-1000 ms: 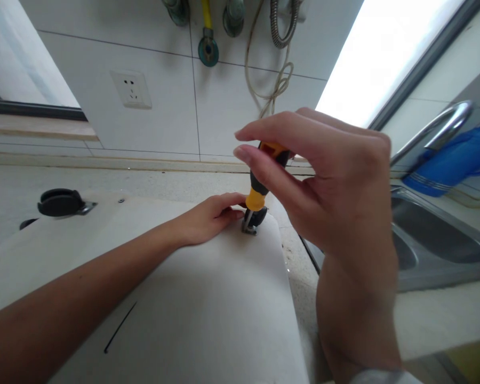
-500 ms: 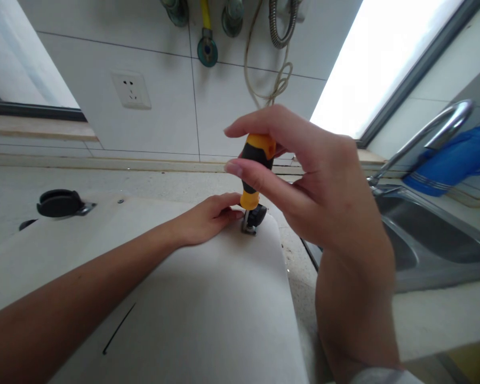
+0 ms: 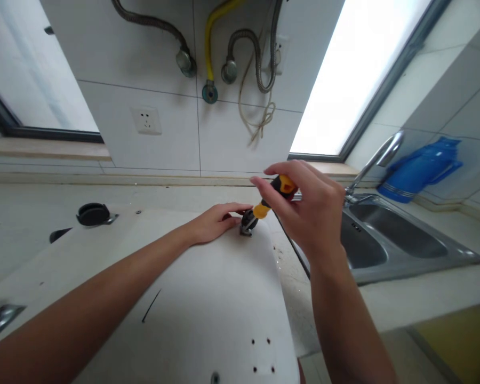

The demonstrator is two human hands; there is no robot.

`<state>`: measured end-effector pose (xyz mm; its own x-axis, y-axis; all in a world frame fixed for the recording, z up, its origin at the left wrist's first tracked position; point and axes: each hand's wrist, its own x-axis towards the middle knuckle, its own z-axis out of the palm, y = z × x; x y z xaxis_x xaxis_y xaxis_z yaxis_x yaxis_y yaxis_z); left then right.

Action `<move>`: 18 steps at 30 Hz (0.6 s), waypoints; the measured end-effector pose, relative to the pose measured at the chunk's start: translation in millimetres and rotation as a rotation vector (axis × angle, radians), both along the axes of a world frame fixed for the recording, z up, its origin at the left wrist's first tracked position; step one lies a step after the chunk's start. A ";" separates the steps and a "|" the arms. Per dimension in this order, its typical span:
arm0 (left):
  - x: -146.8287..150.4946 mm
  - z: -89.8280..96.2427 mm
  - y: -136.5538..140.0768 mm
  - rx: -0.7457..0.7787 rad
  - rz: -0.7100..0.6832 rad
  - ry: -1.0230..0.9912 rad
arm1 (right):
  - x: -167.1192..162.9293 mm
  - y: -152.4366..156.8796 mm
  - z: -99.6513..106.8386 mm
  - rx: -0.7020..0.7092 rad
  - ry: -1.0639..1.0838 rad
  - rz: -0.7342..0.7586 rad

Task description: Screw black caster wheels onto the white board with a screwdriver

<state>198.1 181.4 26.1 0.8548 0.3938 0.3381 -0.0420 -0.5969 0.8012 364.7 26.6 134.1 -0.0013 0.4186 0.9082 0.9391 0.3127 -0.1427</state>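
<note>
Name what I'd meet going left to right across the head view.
Caster at the left edge, black caster farther back, wall socket, left hand, yellow-and-black screwdriver, blue jug.

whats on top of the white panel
Visible on the white panel: a black caster by the screwdriver, another caster along the far edge, a dark line and four dark spots. The left hand and forearm cover part of it; whatever lies beneath them is hidden.

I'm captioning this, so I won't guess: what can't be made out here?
Head view, all:
Screwdriver tip: too small at the bracket.
Right hand, some fingers: hidden behind the hand.
Lower-left caster: cut off by left edge.
Yellow hose, upper end: cut by top edge.
</note>
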 end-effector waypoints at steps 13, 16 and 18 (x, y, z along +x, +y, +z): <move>-68.2 58.5 -71.9 0.155 0.262 0.008 | 5.7 -120.4 -160.2 0.198 1.607 -0.023; -137.8 101.3 -110.5 0.264 0.508 -0.107 | -3.0 -128.2 -173.8 0.097 1.687 -0.034; -191.9 122.4 -126.4 0.310 0.727 -0.237 | -5.1 -130.9 -174.3 0.010 1.712 -0.037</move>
<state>6.2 55.0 148.5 0.3150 0.6804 0.6617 0.2927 -0.7329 0.6142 359.6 -104.3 -40.2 0.9106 0.3909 -0.1339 -0.2648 0.3034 -0.9153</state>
